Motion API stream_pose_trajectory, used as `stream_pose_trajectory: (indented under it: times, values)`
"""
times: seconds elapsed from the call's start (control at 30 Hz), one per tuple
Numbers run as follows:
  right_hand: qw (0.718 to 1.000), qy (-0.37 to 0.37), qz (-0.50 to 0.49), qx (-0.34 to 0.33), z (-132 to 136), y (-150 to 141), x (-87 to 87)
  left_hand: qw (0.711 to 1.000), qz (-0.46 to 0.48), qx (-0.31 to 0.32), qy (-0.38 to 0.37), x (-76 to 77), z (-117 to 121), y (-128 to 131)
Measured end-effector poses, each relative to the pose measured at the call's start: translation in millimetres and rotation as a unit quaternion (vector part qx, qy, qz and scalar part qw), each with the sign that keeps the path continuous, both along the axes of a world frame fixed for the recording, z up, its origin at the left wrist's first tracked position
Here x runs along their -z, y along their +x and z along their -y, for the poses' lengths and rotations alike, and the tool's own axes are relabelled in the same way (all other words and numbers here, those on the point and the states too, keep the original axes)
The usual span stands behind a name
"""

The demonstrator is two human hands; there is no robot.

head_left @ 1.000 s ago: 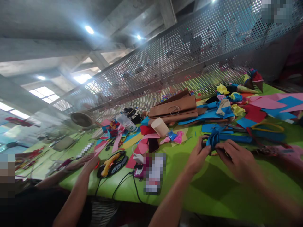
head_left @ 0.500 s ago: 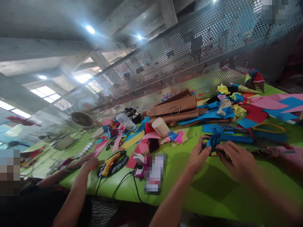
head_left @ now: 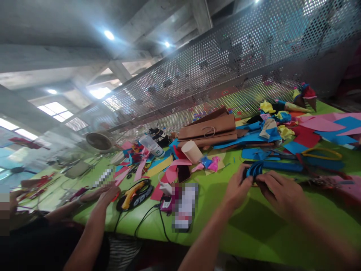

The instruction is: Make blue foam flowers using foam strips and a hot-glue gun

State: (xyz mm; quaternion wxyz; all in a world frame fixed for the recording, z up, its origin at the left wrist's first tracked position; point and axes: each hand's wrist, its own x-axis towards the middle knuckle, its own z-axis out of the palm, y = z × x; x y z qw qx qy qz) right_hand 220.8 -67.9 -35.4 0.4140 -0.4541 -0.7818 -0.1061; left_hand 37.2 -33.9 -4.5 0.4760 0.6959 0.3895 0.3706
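Note:
A small bundle of curled blue paper, with several curved layers fanned along its top, is held just above the green table. My left hand grips its left side, thumb in front and fingers curled behind. At the lower right edge of the paper, my right hand pinches with bent fingers; part of the fingertips is hidden. Behind my hands lies a long blue paper strip on the table. A blue paper scrap rests farther back.
The green table carries a phone, a yellow-and-black glue gun with a cable, a cream paper roll, folded brown sheets and yellow-handled scissors. A co-worker's hands are at the left. A perforated metal panel stands behind.
The blue paper's layers look slightly more spread and lifted at the top. My hands stay almost in place. At the left, the co-worker's head has shifted a little.

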Motion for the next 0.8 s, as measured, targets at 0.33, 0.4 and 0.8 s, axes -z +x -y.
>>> stream_pose_trajectory:
  times: [0.33,0.4,0.8]
  values:
    - [1.0,0.02,0.0,0.012,0,0,-3.9,0.999,0.047,-0.007,-0.024,-0.3,3,3]
    - [1.0,0.019,-0.001,0.007,0,0,-5.5,0.998,0.058,-0.002,-0.028,0.7,2,3]
    - [1.0,0.002,-0.021,0.01,1,2,-9.5,0.993,0.094,0.018,-0.064,10.2,-3,1]
